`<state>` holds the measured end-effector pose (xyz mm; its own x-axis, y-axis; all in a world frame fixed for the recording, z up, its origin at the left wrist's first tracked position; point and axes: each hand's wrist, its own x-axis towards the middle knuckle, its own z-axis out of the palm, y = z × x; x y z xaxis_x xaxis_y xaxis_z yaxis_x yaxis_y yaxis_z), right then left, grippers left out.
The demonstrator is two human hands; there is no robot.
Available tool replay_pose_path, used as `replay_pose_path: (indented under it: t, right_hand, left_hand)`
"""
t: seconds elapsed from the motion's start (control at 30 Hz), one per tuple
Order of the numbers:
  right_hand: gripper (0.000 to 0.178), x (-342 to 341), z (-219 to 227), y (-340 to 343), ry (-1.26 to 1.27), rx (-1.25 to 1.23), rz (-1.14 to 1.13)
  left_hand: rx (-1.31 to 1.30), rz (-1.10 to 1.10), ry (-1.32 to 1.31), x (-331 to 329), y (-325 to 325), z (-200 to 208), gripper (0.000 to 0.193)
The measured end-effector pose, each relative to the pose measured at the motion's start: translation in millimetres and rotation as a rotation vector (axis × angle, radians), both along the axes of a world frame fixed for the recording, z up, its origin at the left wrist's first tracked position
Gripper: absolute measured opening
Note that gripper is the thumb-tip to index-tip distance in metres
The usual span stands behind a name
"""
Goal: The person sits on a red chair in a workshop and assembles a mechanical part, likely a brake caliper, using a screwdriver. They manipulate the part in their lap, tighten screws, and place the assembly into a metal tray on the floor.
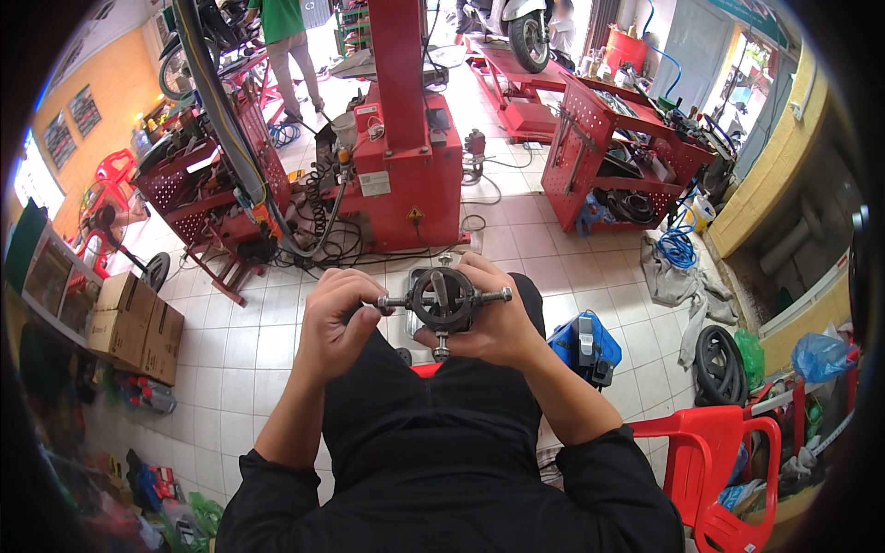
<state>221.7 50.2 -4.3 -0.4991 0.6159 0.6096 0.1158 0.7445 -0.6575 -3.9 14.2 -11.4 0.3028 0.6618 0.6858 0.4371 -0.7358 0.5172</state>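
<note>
Above my lap is a dark metal ring with bolts (419, 309) that stick out around its rim, and a light metal pin shows at its centre. My right hand (505, 321) is wrapped round the ring's right side, its palm partly behind it. At the ring's left side, my left hand (334, 318) pinches the outer end of one bolt between thumb and fingers. A nut or bolt head caps the end of the bolts facing left, right and toward me. Behind the ring, a pale object is mostly hidden, so I cannot tell what it is.
Ahead stands a red machine column (401, 175) with hoses and cables at its base. Red tool carts (590, 147) flank it. A blue bag (604, 343) lies on the tiles at my right, near a red chair (687, 442). Cardboard boxes (136, 323) stand at left. Another person (288, 55) is far off.
</note>
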Motion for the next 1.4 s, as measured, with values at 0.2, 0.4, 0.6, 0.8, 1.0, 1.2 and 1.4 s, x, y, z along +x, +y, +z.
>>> replay_pose_path:
  t: [0.2,0.4,0.6,0.8,1.0,1.2,1.4]
  right_hand:
    - [0.048,0.7,3.7,-3.3,-0.028,0.014,-0.022]
    - [0.048,-0.5,2.1,-2.9,-0.013,-0.013,-0.009]
    - [0.047,-0.6,1.7,-3.5,-0.016,-0.003,-0.012]
    - [0.046,1.2,5.7,-3.6,-0.035,-0.025,-0.017]
    - [0.046,1.5,6.2,-4.8,-0.026,-0.001,-0.021]
    - [0.048,1.5,3.9,-4.3,-0.031,0.001,-0.021]
    - [0.049,-0.3,2.2,-4.1,-0.017,0.015,-0.013]
  left_hand:
    - [0.018,0.066,-0.114,2.2,-3.5,-2.1,0.018]
    - [0.027,0.113,-0.207,18.7,-9.9,8.1,0.014]
    - [-0.071,0.096,-0.239,17.2,-10.9,7.0,0.015]
    - [-0.065,0.028,-0.052,-4.0,-0.5,-4.0,0.020]
    - [-0.069,0.065,-0.121,3.2,-5.8,0.6,0.022]
    - [-0.095,0.029,-0.284,19.4,-10.5,10.1,0.024]
    - [-0.234,-0.073,-0.434,13.8,-6.4,-2.2,0.019]
